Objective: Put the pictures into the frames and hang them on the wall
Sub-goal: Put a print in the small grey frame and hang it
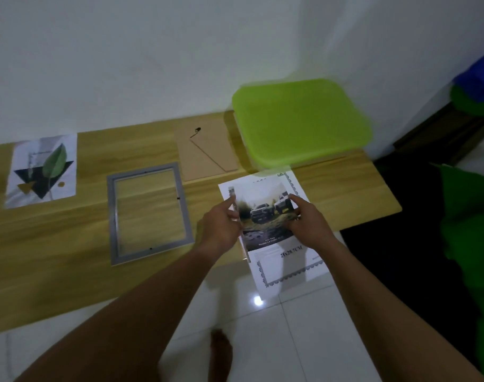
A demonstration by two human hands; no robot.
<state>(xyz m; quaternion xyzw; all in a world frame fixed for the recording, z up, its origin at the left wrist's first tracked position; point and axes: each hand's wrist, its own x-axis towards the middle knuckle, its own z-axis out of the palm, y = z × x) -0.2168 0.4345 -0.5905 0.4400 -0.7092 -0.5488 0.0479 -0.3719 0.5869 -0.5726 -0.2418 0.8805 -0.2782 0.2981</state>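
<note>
A picture of off-road cars (265,216) is held above the front right part of the wooden table. My left hand (221,224) grips its left edge and my right hand (307,219) grips its right edge. Under it lies a white insert sheet with an ornate border (290,263), hanging over the table's front edge. An empty grey frame (148,213) lies flat in the middle of the table. Its brown backing board (207,150) lies behind it near the wall. A leaf picture (42,172) lies at the far left.
The wooden table (56,244) stands against a white wall (152,51). A lime green lid or tray (301,119) sits at the back right. Green and blue things (469,205) are on a dark surface to the right. My foot (221,351) stands on the white tiled floor.
</note>
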